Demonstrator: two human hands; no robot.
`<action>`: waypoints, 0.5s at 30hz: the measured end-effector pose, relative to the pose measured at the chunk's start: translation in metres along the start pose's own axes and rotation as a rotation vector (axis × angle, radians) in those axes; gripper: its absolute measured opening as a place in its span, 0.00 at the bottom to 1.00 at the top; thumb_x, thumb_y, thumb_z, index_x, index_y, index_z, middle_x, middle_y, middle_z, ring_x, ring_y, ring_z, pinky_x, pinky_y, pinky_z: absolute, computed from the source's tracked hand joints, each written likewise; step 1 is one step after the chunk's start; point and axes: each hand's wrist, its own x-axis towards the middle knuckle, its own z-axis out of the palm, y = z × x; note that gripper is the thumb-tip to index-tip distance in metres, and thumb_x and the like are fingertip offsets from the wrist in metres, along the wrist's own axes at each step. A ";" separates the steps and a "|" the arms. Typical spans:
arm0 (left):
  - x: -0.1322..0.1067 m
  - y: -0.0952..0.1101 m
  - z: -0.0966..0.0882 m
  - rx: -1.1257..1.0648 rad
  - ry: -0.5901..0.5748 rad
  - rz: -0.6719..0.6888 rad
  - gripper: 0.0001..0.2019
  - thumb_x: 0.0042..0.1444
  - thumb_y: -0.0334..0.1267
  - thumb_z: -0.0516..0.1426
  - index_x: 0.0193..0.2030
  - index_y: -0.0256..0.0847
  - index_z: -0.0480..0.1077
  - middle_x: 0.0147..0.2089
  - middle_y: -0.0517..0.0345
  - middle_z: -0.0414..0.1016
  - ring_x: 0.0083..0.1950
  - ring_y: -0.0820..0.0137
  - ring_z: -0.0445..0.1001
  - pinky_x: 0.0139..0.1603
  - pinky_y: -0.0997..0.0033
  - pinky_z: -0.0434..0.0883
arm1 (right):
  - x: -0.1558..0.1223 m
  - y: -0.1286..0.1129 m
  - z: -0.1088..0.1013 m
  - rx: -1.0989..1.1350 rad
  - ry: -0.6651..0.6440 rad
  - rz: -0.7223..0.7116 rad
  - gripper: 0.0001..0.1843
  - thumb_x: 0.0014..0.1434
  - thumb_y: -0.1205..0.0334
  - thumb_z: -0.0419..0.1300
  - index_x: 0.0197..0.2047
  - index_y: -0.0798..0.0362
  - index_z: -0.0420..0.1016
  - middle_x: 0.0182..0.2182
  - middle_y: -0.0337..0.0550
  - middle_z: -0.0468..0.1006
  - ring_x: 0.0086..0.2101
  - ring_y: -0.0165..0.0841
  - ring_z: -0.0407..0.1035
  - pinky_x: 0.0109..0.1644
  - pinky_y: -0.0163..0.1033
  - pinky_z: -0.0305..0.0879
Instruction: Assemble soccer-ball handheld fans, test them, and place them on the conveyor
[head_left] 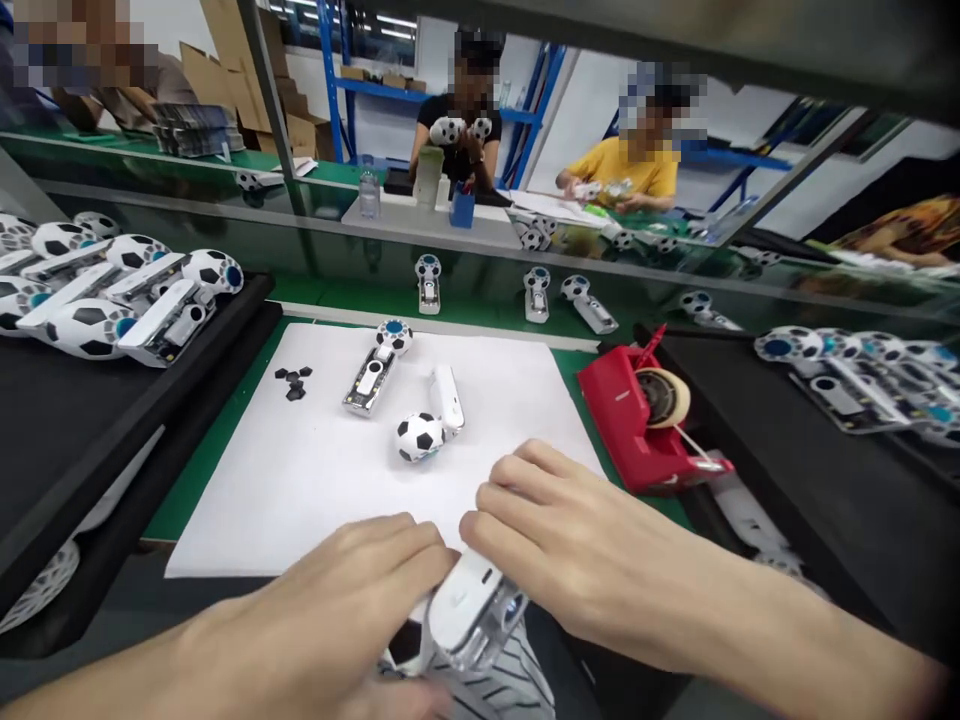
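Note:
Both my hands close around one white handheld fan unit (469, 610) at the near edge of a white sheet (315, 470). My left hand (337, 610) grips its left side, fingers curled. My right hand (570, 540) wraps over its top from the right. On the sheet lie a finished fan with a football-pattern head (427, 425), an open fan body showing its circuit board (375, 370) and several small black pentagon pieces (293, 381).
A red tape dispenser (645, 420) stands right of the sheet. Black trays of football fans sit at the left (112, 300) and right (862, 380). Three fans (536, 293) lie on a glass shelf behind. Other people work at a far table.

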 end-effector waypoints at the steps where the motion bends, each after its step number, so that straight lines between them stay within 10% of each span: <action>1: -0.001 -0.003 0.006 -0.180 -0.022 -0.054 0.26 0.52 0.49 0.66 0.54 0.39 0.69 0.53 0.48 0.74 0.55 0.52 0.71 0.55 0.56 0.70 | 0.001 0.001 0.007 0.002 0.005 -0.039 0.09 0.66 0.75 0.53 0.35 0.58 0.70 0.28 0.42 0.66 0.31 0.37 0.56 0.35 0.44 0.50; 4: -0.002 -0.014 0.027 -0.726 -0.085 -0.103 0.35 0.55 0.65 0.56 0.60 0.41 0.67 0.52 0.49 0.75 0.54 0.55 0.72 0.56 0.59 0.70 | 0.006 0.002 0.027 0.018 0.047 -0.138 0.08 0.65 0.75 0.54 0.34 0.57 0.69 0.28 0.40 0.65 0.31 0.36 0.58 0.34 0.42 0.52; 8: -0.006 -0.019 0.064 -1.054 0.006 -0.145 0.33 0.63 0.63 0.48 0.64 0.39 0.65 0.43 0.48 0.78 0.53 0.55 0.73 0.60 0.52 0.66 | 0.011 -0.005 0.056 0.074 0.161 -0.163 0.10 0.68 0.75 0.51 0.35 0.59 0.70 0.30 0.42 0.70 0.33 0.35 0.64 0.41 0.43 0.62; 15: -0.018 -0.018 0.120 -1.427 0.093 -0.483 0.33 0.51 0.65 0.60 0.55 0.43 0.71 0.36 0.48 0.80 0.39 0.56 0.78 0.38 0.59 0.73 | -0.009 -0.045 0.094 0.180 0.411 0.217 0.17 0.69 0.71 0.51 0.60 0.61 0.64 0.56 0.56 0.72 0.60 0.46 0.62 0.65 0.53 0.60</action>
